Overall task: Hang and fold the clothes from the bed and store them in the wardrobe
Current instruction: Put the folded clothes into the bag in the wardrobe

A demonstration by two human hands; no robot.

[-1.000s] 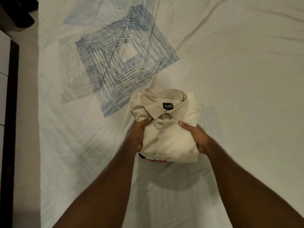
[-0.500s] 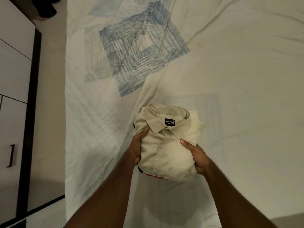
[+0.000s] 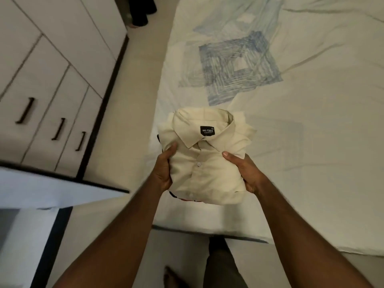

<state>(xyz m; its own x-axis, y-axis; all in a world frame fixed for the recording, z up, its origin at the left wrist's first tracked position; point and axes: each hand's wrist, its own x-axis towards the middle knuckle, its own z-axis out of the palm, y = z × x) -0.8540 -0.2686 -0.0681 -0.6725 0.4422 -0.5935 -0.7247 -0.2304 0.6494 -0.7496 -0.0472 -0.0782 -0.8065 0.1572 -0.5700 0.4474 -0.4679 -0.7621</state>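
the left hand (image 3: 163, 171) and right hand (image 3: 245, 173) curl their fingers round opposite sides of a folded cream button-up shirt with a black collar label (image 3: 204, 156), thumbs on top, holding it with a striped garment (image 3: 182, 198) stacked beneath, over the near left corner of the white-sheeted bed (image 3: 311, 142). this looks like the storing step: the stack must stay level while carried left to the white wardrobe with dark handles (image 3: 52, 80).

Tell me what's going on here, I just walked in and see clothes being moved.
A person grips a folded cream shirt from both sides, left hand and right hand. A striped garment peeks out beneath it. The stack is over the bed, near its edge, with the white wardrobe on the left.
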